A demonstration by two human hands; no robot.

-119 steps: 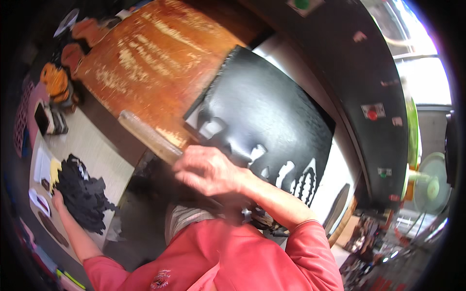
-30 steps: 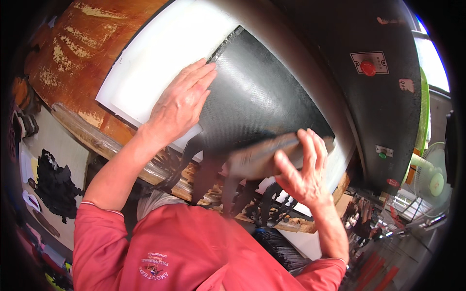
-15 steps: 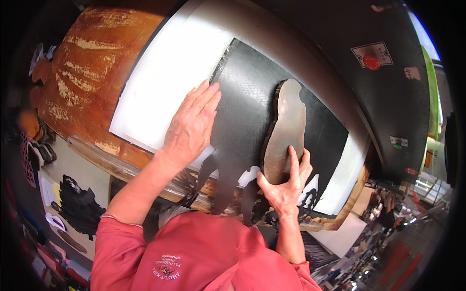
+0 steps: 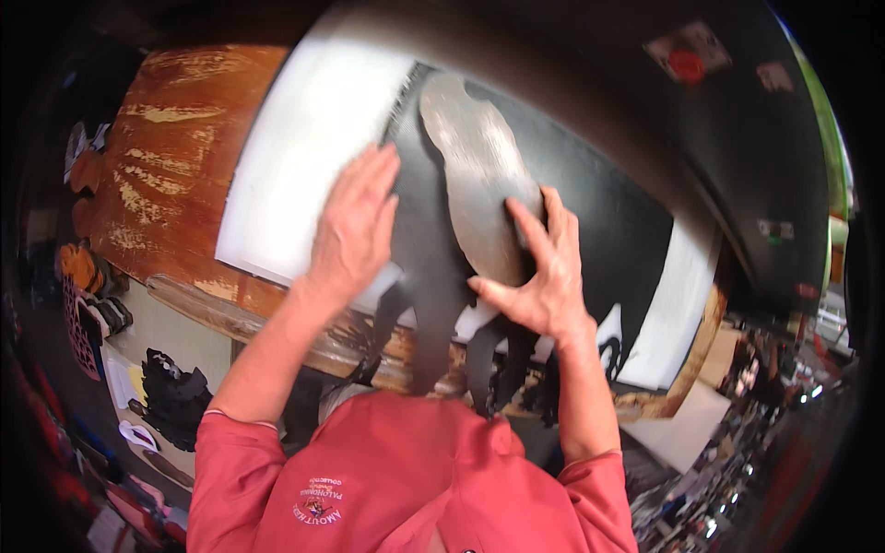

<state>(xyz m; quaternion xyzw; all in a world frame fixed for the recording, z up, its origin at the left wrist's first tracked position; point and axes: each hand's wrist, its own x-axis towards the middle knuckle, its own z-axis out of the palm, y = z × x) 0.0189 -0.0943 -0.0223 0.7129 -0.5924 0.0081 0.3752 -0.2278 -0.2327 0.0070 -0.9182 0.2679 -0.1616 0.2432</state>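
A sole-shaped metal cutting die [image 4: 481, 170] lies over a black sheet [image 4: 608, 217], its wider end pointing away and to the left. My right hand [image 4: 546, 276] grips its near end, thumb at the left edge and fingers over the right side. Beside the sheet's left edge, my left hand [image 4: 355, 226] rests flat with fingers stretched out, holding nothing. Under the sheet is a white cutting board [image 4: 290, 152]. Dark cut strips [image 4: 438, 346] of the sheet hang over the near edge. Whether the die touches the sheet is unclear through the blur.
A dark machine body [image 4: 737, 157] with a red button [image 4: 687, 64] overhangs the far right. Worn brown wood [image 4: 184, 157] spans the left. Black scraps [image 4: 175, 396] lie on a lower surface at lower left. Clutter covers the floor at lower right.
My right hand has moved the die left across the sheet and turned it so its far end leans left. My left hand stays by the sheet's left edge. The view has shifted slightly.
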